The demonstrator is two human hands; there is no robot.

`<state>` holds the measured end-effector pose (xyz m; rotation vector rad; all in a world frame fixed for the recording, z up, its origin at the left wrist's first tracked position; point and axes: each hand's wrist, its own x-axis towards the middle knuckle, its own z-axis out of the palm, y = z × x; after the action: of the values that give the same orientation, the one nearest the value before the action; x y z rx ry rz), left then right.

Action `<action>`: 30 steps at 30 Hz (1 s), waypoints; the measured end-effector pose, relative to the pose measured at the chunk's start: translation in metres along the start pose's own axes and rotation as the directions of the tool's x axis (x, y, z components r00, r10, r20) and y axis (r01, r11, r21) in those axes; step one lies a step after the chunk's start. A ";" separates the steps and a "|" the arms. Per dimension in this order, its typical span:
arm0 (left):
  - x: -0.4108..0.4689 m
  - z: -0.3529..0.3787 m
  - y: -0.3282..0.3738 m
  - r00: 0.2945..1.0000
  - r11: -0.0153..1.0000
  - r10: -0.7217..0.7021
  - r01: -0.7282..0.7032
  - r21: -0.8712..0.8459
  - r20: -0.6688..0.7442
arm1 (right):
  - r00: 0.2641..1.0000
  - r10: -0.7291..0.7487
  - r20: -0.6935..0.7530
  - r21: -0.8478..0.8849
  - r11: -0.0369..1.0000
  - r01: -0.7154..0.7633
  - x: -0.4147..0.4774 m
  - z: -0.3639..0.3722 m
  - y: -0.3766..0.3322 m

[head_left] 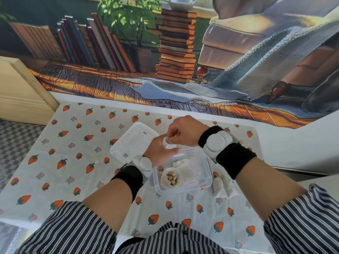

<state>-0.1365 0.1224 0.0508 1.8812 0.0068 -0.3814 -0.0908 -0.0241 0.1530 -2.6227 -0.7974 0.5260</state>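
Note:
My left hand [159, 149] is palm up above the clear plastic box [205, 182], with a small white pouch [167, 143] lying across its fingers. My right hand [183, 132] reaches over from the right and pinches the top of that pouch with curled fingers. Inside the box lie a small bag of round beige balls [172, 177] and several flat white pouches [185, 169]. The box's lid [132, 142] rests flat on the table to the left, behind my left hand.
Two filled white pouches [222, 186] lie on the strawberry-print tablecloth [73, 162] just right of the box. A printed backdrop of books and a sofa hangs behind the table. A wooden frame [22, 88] stands at the far left.

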 end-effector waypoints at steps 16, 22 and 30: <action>0.000 -0.002 0.001 1.000 1.000 0.020 -0.020 0.009 -0.016 | 0.999 0.031 0.008 0.042 0.999 -0.032 0.001 -0.009 0.003; -0.001 -0.001 0.003 1.000 1.000 0.006 -0.006 0.004 -0.016 | 0.999 -0.023 0.026 0.047 0.999 0.022 0.001 -0.008 0.006; -0.001 -0.002 -0.003 1.000 1.000 -0.012 0.012 -0.006 -0.023 | 0.996 0.084 -0.036 0.210 0.975 -0.075 -0.002 -0.001 0.013</action>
<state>-0.1376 0.1254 0.0485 1.8804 0.0345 -0.3681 -0.0860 -0.0358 0.1487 -2.4704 -0.5912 0.5400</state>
